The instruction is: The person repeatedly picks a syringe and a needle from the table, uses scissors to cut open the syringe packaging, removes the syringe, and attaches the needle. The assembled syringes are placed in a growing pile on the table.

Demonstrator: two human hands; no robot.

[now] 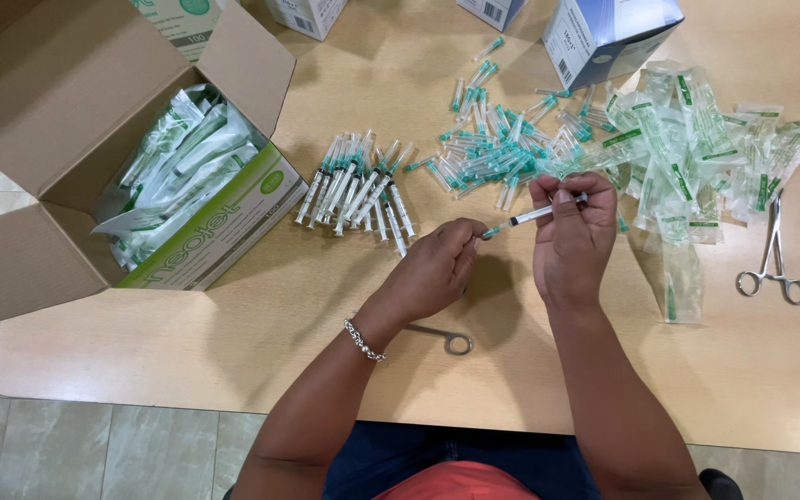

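Between both hands, the right hand [571, 236] gripped a syringe [531, 217] by its barrel while the left hand [437, 268] pinched its green-capped tip, with a finished row of syringes [356, 190] beyond the left hand and many loose capped needles [502, 148] still waiting beyond the right.

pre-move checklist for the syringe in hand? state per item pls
1. Syringe held by both hands: ok, right hand grips the barrel end, left hand pinches the green-capped tip.
2. Syringe clear of the table: ok, lifted.
3. Cap fully seated: cannot tell, fingers cover it.
4. Row of finished syringes within reach: ok, just beyond the left hand.
5. Loose pile within reach: ok, beyond the right hand.
6. Metal tool under the left wrist: not ok, partly covered.
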